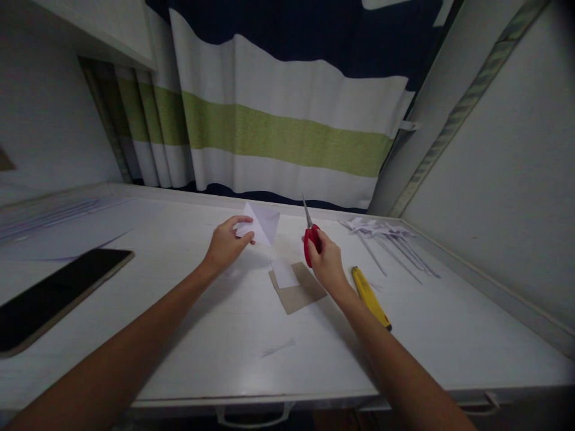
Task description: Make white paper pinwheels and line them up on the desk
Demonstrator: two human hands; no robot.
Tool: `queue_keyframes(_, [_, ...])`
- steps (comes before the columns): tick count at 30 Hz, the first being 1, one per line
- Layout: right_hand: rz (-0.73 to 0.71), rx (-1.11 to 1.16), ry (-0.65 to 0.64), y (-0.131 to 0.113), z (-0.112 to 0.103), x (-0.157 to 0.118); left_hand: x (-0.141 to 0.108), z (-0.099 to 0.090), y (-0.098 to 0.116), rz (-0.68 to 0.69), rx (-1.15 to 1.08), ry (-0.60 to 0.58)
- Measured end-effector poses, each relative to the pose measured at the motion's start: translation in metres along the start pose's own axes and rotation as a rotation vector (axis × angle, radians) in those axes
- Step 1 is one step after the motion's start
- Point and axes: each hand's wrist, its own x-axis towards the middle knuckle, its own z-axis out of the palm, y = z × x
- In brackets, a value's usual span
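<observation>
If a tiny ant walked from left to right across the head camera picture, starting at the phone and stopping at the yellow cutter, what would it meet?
Phone → left hand → white paper → red scissors → right hand → yellow cutter.

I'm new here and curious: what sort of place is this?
Probably a desk corner in a home, though a small office is possible. A broad white desktop stands before a navy, white and green striped cloth curtain, and the right hand holds red-handled metal scissors.
</observation>
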Motion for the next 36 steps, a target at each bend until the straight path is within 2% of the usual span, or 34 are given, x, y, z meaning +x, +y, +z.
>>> queue_keyframes(4, [0.023, 0.032, -0.143, 0.009, 0.012, -0.004, 0.002, 0.000, -0.003, 0.004, -0.005, 0.010])
queue_keyframes(8, [0.006, 0.031, -0.185, 0.013, 0.018, -0.010, 0.002, 0.000, -0.006, 0.004, -0.018, 0.008])
queue_keyframes(12, [-0.006, -0.123, -0.193, 0.003, 0.013, -0.014, 0.004, -0.001, -0.007, -0.001, -0.008, 0.021])
queue_keyframes(14, [0.032, -0.141, -0.239, -0.006, 0.008, -0.014, 0.004, -0.003, -0.007, 0.001, 0.017, 0.027])
queue_keyframes(16, [0.112, -0.023, -0.387, -0.013, 0.002, -0.013, 0.005, -0.005, -0.006, -0.006, 0.034, 0.039])
queue_keyframes(20, [0.292, 0.352, -0.787, -0.021, -0.012, -0.011, 0.007, -0.007, -0.005, -0.055, -0.067, 0.061])
queue_keyframes(22, [0.377, 0.452, -0.922, -0.023, -0.017, -0.011, 0.008, -0.007, -0.004, -0.078, -0.173, 0.050])
queue_keyframes(24, [0.452, 0.477, -1.000, -0.025, -0.021, -0.011, 0.008, -0.006, -0.003, -0.096, -0.253, 0.037])
queue_keyframes(28, [0.541, 0.486, -1.065, -0.029, -0.022, -0.013, 0.006, -0.003, 0.001, -0.134, -0.313, 0.006])
queue_keyframes(36, [0.520, 0.533, -1.113, -0.020, -0.022, -0.011, 0.006, -0.004, 0.001, -0.193, -0.288, 0.032])
